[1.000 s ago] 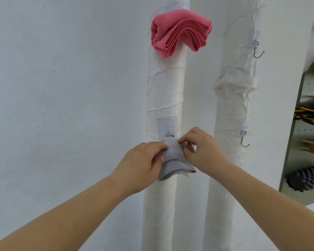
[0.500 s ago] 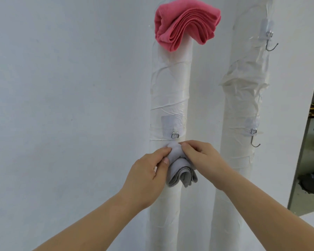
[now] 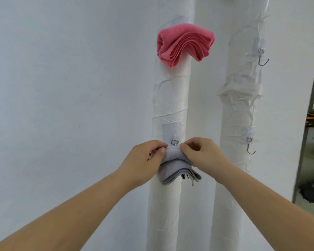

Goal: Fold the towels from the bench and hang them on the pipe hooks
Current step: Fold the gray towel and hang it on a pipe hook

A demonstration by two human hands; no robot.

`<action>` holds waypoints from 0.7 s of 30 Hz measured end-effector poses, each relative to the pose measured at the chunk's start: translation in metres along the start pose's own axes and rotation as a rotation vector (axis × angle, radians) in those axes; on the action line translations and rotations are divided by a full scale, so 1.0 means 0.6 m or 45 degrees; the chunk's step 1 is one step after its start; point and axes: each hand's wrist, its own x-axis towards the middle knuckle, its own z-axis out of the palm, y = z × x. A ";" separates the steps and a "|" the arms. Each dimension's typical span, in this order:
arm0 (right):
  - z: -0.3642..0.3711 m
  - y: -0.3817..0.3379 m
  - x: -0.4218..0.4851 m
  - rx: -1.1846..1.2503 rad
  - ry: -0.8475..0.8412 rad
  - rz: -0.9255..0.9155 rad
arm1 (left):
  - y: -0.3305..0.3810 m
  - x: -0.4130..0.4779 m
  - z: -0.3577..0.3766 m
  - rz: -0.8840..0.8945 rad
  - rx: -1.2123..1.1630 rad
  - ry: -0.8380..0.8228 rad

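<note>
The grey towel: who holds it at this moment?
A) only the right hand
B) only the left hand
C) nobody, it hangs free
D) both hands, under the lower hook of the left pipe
D: the left hand and the right hand both pinch the top of the grey towel just under the lower hook of the left pipe.

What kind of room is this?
Likely a utility or storage room, not certain: two wrapped vertical pipes fitted with stick-on hooks, a bare white wall, and a metal shelving unit at the right edge.
</note>
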 end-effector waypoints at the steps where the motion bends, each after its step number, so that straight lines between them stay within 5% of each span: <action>1: -0.003 -0.002 0.000 -0.011 0.013 -0.019 | 0.001 0.000 0.000 0.000 -0.011 0.003; 9: -0.012 -0.009 -0.018 -0.228 0.124 -0.297 | -0.009 -0.012 -0.011 0.043 0.097 0.062; 14: 0.003 -0.040 -0.114 -0.550 0.414 -0.827 | -0.044 -0.061 -0.042 -0.123 0.001 0.159; 21: 0.147 -0.017 -0.238 -0.539 -0.138 -0.546 | -0.133 -0.181 -0.026 -0.363 -0.122 0.044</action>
